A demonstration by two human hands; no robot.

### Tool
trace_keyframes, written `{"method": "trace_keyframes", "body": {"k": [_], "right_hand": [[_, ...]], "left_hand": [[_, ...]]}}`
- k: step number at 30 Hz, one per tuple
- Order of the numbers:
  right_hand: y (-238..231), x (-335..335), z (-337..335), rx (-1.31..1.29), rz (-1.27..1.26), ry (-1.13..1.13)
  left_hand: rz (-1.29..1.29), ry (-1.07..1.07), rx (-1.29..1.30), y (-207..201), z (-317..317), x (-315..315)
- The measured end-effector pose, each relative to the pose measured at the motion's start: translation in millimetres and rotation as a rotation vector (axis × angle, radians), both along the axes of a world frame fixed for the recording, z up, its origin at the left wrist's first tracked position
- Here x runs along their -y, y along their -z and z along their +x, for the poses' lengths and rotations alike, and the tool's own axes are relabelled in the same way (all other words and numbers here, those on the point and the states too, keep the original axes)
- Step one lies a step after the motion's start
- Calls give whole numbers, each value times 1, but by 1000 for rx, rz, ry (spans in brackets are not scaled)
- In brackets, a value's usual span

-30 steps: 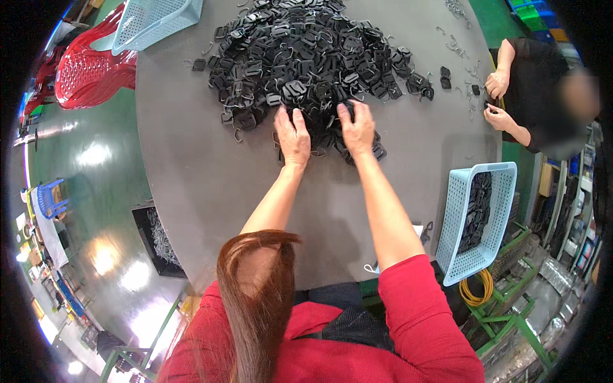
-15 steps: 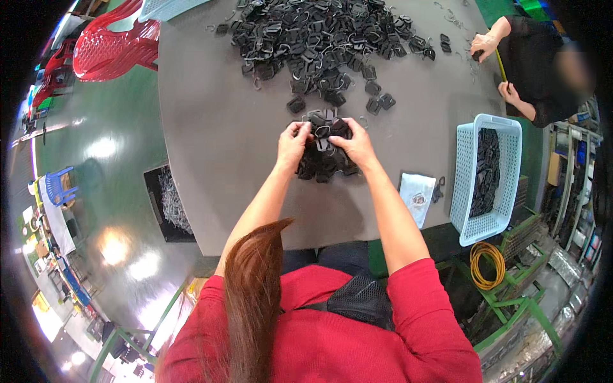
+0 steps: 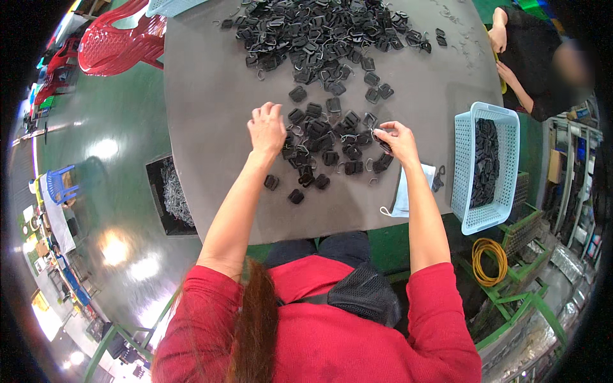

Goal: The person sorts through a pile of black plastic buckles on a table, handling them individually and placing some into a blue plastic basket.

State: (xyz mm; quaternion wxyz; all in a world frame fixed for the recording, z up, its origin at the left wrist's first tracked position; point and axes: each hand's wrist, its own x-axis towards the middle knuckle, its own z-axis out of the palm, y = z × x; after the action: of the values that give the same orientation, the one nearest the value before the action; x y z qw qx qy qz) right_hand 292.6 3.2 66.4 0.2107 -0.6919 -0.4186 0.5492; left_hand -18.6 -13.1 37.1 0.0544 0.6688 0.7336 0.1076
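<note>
A loose cluster of small black plastic buckles [image 3: 316,131], several with silvery wire hooks, lies spread on the grey tabletop [image 3: 211,127] between my hands. My left hand [image 3: 267,131] hovers at the cluster's left edge, its fingers apart and slightly bent, with nothing seen in it. On the other side, my right hand [image 3: 399,142] pinches a black buckle [image 3: 385,146] between thumb and fingers; the hand partly covers it. A much larger heap of the same buckles [image 3: 313,38] covers the far middle of the table.
Right of my right hand lie a light-blue face mask [image 3: 402,195] and dark scissors [image 3: 438,179]. A light-blue plastic basket [image 3: 463,172] holding black pieces stands at the table's right edge. A co-worker [image 3: 533,64] is at the far right. Red chairs [image 3: 121,45] stand far left.
My hands have moved apart, and the bunch of buckles gathered between them now lies spread on the table. The right hand has one buckle. The co-worker's hands have drawn back to the table edge.
</note>
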Motion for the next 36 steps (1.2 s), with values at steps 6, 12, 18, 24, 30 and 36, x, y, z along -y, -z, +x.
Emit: {"method": "trace_keyframes", "body": {"k": [6,12,18,24,30,36], "right_hand": [[11,-20,6,774,267,-415],[30,-86,-22,602,355,-227],[62,-134,-49,844,414,-196],[28,-125,-35,-136,53,15],[21,-75,-3,-944,-125,261],[50,-85,-67,363,209,-152]], "left_hand": [[17,151,281,11,67,-47],[1,206,194,19,111,-87],[-340,270,525,33,91,-77],[-709,-214,1443,5,24,-84],[-573,-168,1305,-18,10,-83],[-720,-258,1650,-26,-28,-70]]}}
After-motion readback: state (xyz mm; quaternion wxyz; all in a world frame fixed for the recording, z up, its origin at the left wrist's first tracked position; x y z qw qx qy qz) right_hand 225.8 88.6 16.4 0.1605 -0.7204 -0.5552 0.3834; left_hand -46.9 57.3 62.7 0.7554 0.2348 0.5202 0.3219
